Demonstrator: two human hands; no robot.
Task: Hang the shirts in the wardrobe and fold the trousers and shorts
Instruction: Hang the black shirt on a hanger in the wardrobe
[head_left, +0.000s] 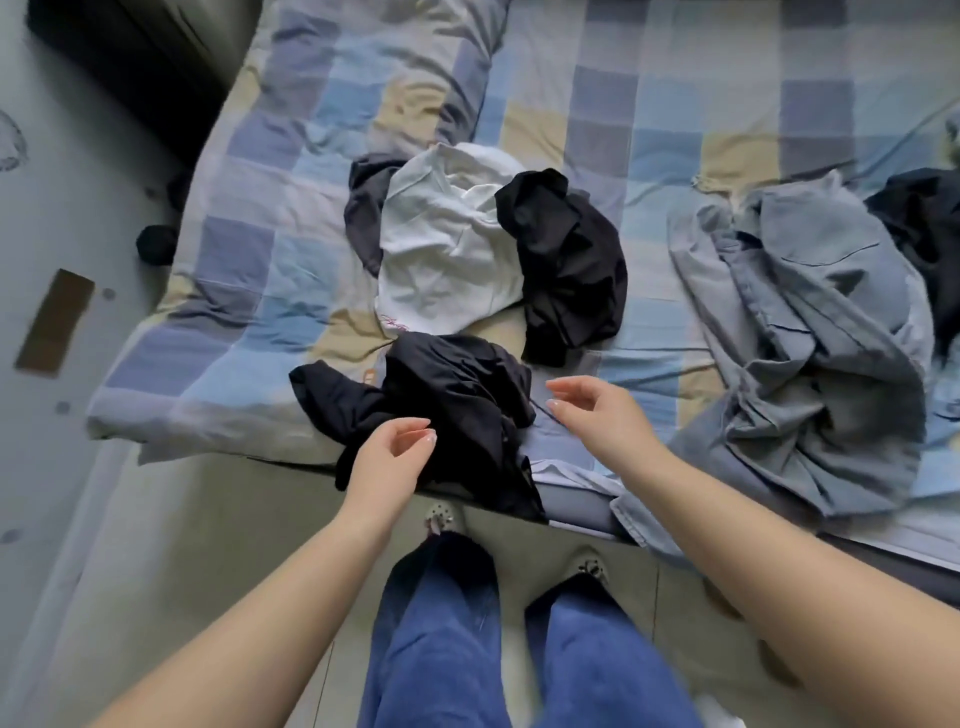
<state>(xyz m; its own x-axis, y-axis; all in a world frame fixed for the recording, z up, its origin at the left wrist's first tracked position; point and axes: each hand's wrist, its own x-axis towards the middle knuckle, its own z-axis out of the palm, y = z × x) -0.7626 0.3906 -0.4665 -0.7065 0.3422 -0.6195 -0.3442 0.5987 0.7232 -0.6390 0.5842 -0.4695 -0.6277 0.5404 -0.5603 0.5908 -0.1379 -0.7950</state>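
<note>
Left hand (390, 451) and right hand (597, 410) over black garment (457, 410), both loosely open, holding nothing.
Crumpled at near edge of checked bed (244, 270); behind it white shirt (447, 249) and second black garment (571, 270), touching; blue-grey shirt (810, 332) to the right.

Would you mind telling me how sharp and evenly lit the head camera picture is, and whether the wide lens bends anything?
Head view: soft, even daylight, no glare or hard shadows; the dark corner at top left is underexposed. The black garment nearest the hands shows few folds, being so dark. The bed edge curves from wide-angle distortion. The forearms and jeans at the bottom look smeared, while the left hand and right hand are fairly crisp.
</note>
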